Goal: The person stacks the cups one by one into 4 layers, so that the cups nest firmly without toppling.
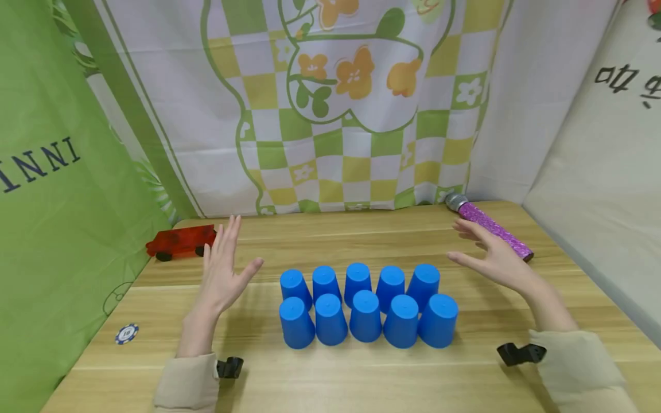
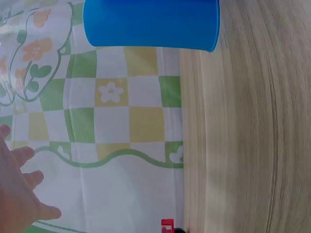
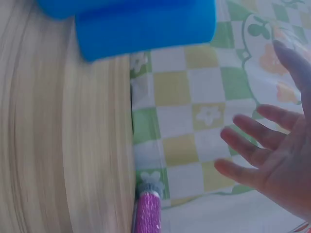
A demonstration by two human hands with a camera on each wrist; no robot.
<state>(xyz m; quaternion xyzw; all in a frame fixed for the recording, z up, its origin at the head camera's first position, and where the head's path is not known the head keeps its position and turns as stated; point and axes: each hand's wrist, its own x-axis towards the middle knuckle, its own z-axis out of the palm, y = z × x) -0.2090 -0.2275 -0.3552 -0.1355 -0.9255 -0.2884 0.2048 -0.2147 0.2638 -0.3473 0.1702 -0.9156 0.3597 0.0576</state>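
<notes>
Two rows of upside-down blue cups (image 1: 365, 316) stand on the wooden table, several in each row. To their left, my left hand (image 1: 222, 275) is raised with straight fingers and the thumb spread toward the cups. My right hand (image 1: 493, 255) hovers to their right, fingers loosely extended and holding nothing. The left wrist view has a blue cup (image 2: 150, 24) at the top and the left hand (image 2: 19, 189) at the lower left. In the right wrist view the spread right hand (image 3: 277, 150) is apart from the blue cup (image 3: 146, 29).
A red toy car (image 1: 182, 241) sits at the back left, just beyond the left hand. A purple glittery microphone (image 1: 493, 226) lies at the back right behind the right hand. A poker chip (image 1: 126, 334) is near the left edge. A patterned curtain (image 1: 356, 137) hangs behind the table.
</notes>
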